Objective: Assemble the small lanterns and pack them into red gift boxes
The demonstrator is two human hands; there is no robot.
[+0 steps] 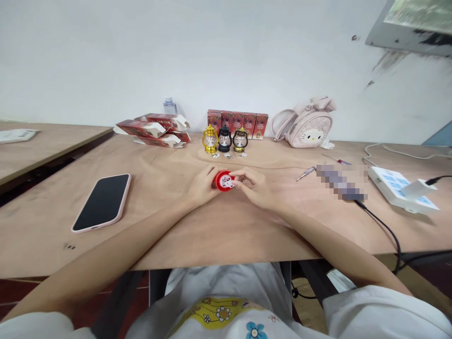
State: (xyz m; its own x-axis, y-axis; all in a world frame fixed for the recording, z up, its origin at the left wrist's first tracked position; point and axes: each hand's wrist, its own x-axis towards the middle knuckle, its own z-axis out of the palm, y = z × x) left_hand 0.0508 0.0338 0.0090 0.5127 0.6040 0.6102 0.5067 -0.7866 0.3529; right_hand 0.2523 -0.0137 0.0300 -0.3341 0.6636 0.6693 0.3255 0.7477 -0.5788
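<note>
My left hand is closed around a small red lantern, whose round base faces up toward me. A white disc with dark parts shows inside the red rim. With thumb and forefinger, my right hand pinches a small whitish piece at the right side of that base; its exact kind is too small to tell. Beyond my hands stand three mini lanterns: a gold one, a black one and a black-and-gold one. Tiny loose bits lie before them.
Upright red boxes line the wall; opened red boxes are piled at left, by a bottle. A phone lies left. On the right are a pink bag, a screwdriver, a blurred device and a power strip.
</note>
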